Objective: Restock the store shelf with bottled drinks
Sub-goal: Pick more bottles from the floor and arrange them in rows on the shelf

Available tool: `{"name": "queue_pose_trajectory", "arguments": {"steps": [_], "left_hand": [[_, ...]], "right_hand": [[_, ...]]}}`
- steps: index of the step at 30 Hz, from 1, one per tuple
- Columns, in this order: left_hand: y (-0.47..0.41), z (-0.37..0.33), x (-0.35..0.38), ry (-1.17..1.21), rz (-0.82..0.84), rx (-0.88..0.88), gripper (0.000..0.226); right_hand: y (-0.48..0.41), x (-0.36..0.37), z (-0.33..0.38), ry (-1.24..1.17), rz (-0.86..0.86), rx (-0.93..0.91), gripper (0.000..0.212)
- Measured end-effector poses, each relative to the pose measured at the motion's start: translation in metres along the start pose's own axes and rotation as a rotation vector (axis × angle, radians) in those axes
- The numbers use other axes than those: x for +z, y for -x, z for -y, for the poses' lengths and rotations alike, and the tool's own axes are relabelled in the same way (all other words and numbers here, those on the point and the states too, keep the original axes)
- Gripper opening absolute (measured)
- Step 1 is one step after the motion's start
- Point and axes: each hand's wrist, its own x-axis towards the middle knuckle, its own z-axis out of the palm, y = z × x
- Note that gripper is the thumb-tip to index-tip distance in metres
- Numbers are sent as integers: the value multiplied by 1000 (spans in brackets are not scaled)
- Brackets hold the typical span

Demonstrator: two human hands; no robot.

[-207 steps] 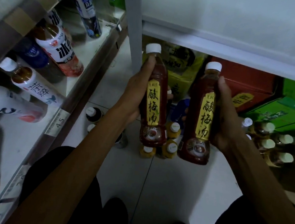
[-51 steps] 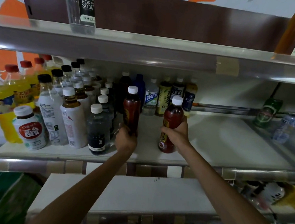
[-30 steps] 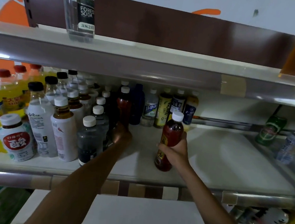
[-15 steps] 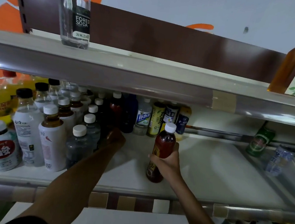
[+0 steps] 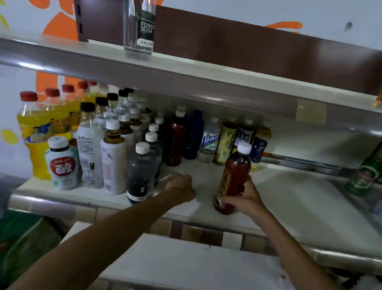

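Observation:
On the middle shelf (image 5: 295, 205), my right hand (image 5: 244, 200) grips a dark red drink bottle (image 5: 236, 171) with a white cap and yellow label. It stands upright near the shelf's front edge. A matching dark red bottle (image 5: 175, 141) stands upright further back, beside the rows of bottles, with no hand on it. My left hand (image 5: 181, 187) hovers low over the shelf in front of that bottle, fingers curled, holding nothing.
Rows of mixed bottles (image 5: 114, 152) fill the shelf's left side, and a short row (image 5: 227, 138) stands at the back. Green cans (image 5: 365, 177) lie at the far right. A clear soda bottle (image 5: 139, 17) stands on the upper shelf (image 5: 213, 87). A white box top (image 5: 187, 266) sits below.
My left hand has let go of its bottle at the back and drawn toward the front edge. My right hand still grips its bottle, now lower on the shelf.

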Motion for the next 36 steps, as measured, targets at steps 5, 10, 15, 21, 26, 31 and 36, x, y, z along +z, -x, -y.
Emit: {"name": "queue_pose_trajectory", "arguments": {"steps": [5, 10, 15, 21, 26, 31, 36], "left_hand": [[13, 20, 13, -63, 8, 21, 35], [21, 23, 26, -144, -116, 48, 30], [27, 26, 30, -63, -203, 37, 29], [28, 25, 29, 65, -248, -14, 26], [25, 26, 29, 107, -253, -24, 25], [22, 26, 30, 136, -234, -21, 28], [21, 25, 29, 146, -246, -33, 26]], "right_hand": [[-5, 3, 8, 74, -44, -23, 91], [-30, 39, 32, 80, -48, -40, 90], [-71, 86, 56, 87, 3, -43, 79], [-122, 132, 64, 110, 30, -45, 57], [-143, 153, 73, 80, 30, -82, 71], [-175, 168, 53, 137, 110, -103, 90], [-136, 158, 81, 51, 34, -92, 58]]}}
